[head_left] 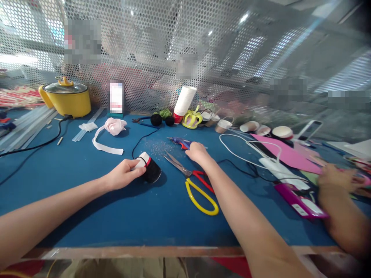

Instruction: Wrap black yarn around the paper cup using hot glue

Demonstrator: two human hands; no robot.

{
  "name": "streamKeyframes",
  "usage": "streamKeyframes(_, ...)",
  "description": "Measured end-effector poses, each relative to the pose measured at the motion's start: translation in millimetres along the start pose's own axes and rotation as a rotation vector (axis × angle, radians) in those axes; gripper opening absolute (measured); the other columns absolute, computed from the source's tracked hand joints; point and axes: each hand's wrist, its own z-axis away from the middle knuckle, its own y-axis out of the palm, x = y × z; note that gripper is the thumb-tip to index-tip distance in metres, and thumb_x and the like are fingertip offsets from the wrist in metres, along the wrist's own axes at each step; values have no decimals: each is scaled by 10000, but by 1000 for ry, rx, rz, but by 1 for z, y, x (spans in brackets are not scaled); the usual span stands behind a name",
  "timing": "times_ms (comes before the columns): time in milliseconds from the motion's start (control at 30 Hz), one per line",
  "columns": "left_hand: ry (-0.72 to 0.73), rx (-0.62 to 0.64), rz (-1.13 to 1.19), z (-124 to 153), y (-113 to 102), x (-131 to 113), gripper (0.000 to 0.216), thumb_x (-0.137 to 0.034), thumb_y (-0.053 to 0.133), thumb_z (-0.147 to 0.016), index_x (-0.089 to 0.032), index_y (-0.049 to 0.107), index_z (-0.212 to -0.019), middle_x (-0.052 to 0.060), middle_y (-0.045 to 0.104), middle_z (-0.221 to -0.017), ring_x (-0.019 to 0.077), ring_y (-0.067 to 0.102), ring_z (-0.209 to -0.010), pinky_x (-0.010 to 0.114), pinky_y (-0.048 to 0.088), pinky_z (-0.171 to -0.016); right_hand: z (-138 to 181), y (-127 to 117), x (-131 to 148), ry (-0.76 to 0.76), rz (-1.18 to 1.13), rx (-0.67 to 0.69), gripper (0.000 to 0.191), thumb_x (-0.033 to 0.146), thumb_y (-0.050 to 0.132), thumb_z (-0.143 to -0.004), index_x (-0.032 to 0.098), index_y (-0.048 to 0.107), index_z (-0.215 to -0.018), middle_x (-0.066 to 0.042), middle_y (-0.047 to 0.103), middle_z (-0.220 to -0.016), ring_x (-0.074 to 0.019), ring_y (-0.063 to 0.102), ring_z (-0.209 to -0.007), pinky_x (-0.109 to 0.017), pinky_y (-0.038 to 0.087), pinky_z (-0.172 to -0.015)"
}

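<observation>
Status of work: the left hand (124, 174) is closed around a small paper cup wrapped in black material (150, 170), which lies on its side on the blue felt-covered table (87, 197), just in front of the person. The cup's rim end shows white with a red band and is uncovered, so the wrapping is judged to be partly done, with the rim end outstanding.

The right hand (197, 151) rests over the handle of a blue hot-glue gun (177, 141). The fingers are curled on it, but whether the grip is fully closed cannot be told. Fine glue debris lies on the table between gun and cup.

Surroundings:
- Steel scissors with red and yellow handles (193, 180) lie open between the two forearms, close beside the cup.
- A thin black cord (142, 139) runs from the cup towards the back.
- A pink fabric rose on white ribbon (114, 126), a yellow electric pot (67, 101) and a stack of white paper cups (184, 101) stand well apart, before the perforated metal screen (203, 58).
- At right, a co-worker's hand (337, 177) lies by a pink paper sheet (286, 154) and white cable (246, 156).

Obstructions: the scissors lie nearest the cup, and nothing lies between cup and gun.
</observation>
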Motion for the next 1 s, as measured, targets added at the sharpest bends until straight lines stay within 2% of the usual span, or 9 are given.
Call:
streamKeyframes(167,26,44,-80,-1,-5,-3,337,-399,405,-808,-118,537,-678,-15,489,-631,110,436,-616,218,386,-586,2,-4,-4,13,-192,-74,256,171,600,-732,74,588,-968,-163,634,-937,-268,581,-963,-337,448,-796)
streamKeyframes(267,45,109,-107,-1,-10,-5,339,-400,399,-817,-120,542,-692,-18,483,-632,107,429,-615,214,381,-581,15,-12,-2,-41,-392,-88,303,111,550,-721,78,545,-1022,-128,665,-853,-215,638,-821,-287,486,-708)
streamKeyframes(400,51,179,-116,-2,-14,-5,346,-407,389,-831,-118,551,-729,-23,467,-633,101,413,-607,210,373,-572,47,-24,6,-154,-666,-10,149,116,514,-743,126,536,-890,-66,670,-789,-123,642,-656,-222,517,-621)
streamKeyframes(500,34,197,-113,-2,-16,-4,352,-416,388,-834,-114,555,-765,-32,440,-614,93,390,-582,206,362,-553,74,-30,12,-240,-992,131,70,154,531,-749,147,498,-810,-32,639,-637,-130,635,-575,-246,530,-567)
streamKeyframes(567,22,207,-103,-2,-16,-3,358,-420,386,-835,-112,554,-766,-37,419,-601,87,374,-565,202,352,-540,90,-30,15,-305,-1124,150,129,227,568,-749,152,493,-823,-29,633,-636,-156,649,-598,-274,541,-568)
streamKeyframes(700,23,224,-65,-4,-19,-3,359,-410,373,-844,-107,552,-775,-38,399,-608,83,356,-566,203,342,-542,108,-28,17,-431,-987,114,248,344,583,-747,131,558,-871,-97,671,-807,-192,664,-693,-321,550,-629)
streamKeyframes(833,21,203,-61,-5,-22,-1,361,-424,388,-835,-110,550,-765,-36,392,-596,84,354,-553,199,337,-516,113,-30,17,-510,-916,59,248,301,582,-745,166,591,-952,-90,668,-977,-198,651,-831,-361,525,-765)
streamKeyframes(900,16,188,-54,-5,-24,1,357,-427,395,-831,-111,546,-762,-35,390,-588,85,354,-547,197,336,-502,114,-32,17,-505,-919,86,234,285,594,-730,175,600,-936,-75,678,-945,-192,652,-827,-340,532,-746)
streamKeyframes(1000,-5,186,-44,-5,-24,1,354,-426,391,-834,-113,519,-730,-41,347,-577,75,312,-530,193,307,-481,118,-34,17,-463,-860,175,193,310,593,-719,152,602,-831,-52,679,-720,-165,652,-632,-269,540,-557)
